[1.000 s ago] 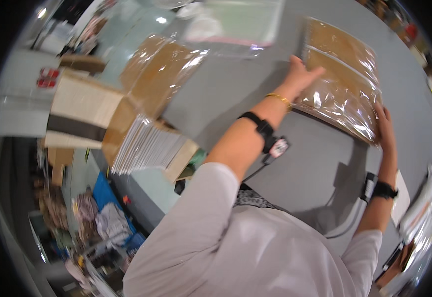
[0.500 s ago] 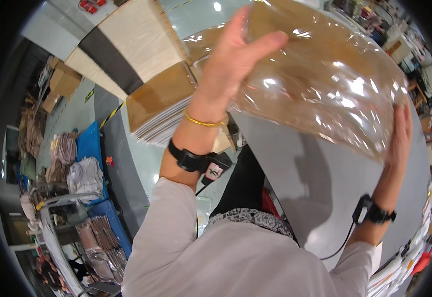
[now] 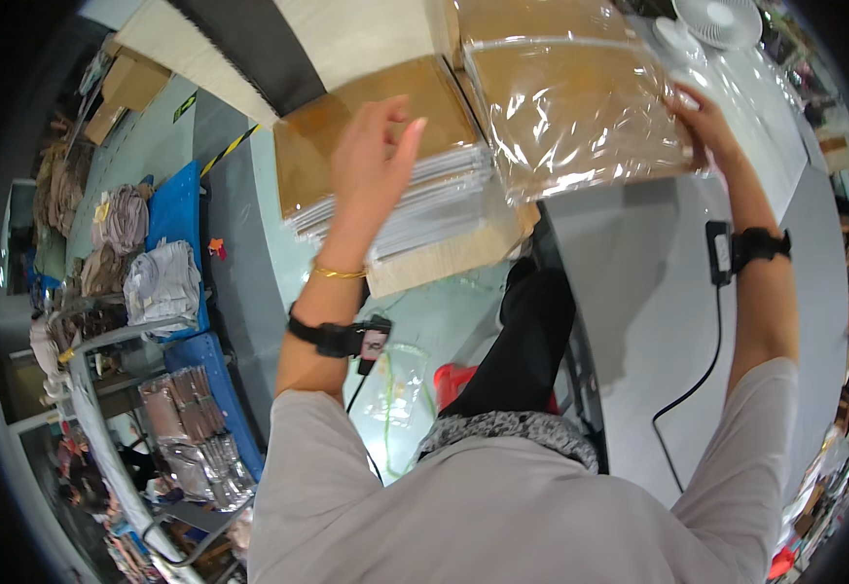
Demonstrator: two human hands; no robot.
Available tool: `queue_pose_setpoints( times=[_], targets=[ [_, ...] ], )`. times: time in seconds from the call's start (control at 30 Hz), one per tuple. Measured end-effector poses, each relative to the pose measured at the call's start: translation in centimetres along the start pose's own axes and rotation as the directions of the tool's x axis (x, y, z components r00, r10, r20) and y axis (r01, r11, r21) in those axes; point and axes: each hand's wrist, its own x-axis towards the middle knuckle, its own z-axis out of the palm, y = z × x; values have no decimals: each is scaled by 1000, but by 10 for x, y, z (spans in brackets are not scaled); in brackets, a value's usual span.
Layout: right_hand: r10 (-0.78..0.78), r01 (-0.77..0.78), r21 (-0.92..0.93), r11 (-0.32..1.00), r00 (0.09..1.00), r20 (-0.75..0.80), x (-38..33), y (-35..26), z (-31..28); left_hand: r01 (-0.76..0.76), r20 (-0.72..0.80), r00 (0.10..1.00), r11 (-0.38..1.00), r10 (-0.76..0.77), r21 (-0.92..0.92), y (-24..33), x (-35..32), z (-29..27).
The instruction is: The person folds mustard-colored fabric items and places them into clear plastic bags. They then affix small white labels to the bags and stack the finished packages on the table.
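Note:
A flat brown package in shiny clear plastic [image 3: 580, 122] lies near the far edge of the grey table, its near edge slightly lifted. At its right edge my right hand [image 3: 704, 127] has its fingers closed on the plastic. My left hand [image 3: 374, 161] hovers over a stack of similar brown-topped, plastic-wrapped packages [image 3: 424, 97] left of the table. Its fingers are loosely bent and apart, with nothing in them. Part of the stack's front is hidden behind my left forearm.
The grey table [image 3: 629, 321] spans the right side. A white fan [image 3: 721, 19] stands at the far right. Beneath the stack is a pale board [image 3: 453, 263]. On the left, a cart with a metal rail [image 3: 84, 389] stands near folded clothes [image 3: 162, 282] and bagged bundles [image 3: 191, 419].
The brown package has come down from in front of me to the far side of the table. My left hand has let go and moved left over the stack; my right hand stays on the package.

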Motion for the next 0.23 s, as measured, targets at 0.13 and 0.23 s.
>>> queue_pose_setpoints(
  times=[0.13,0.23],
  targets=[
    [6,-159,-544,824,962,-272,4,-13,6,-471,272,882,692,385,547,-25,-17,-33],
    [-465,96,-641,761,771,-436,-48,-9,34,-340,360,918,796,165,500,-47,-11,-33]
  ],
)
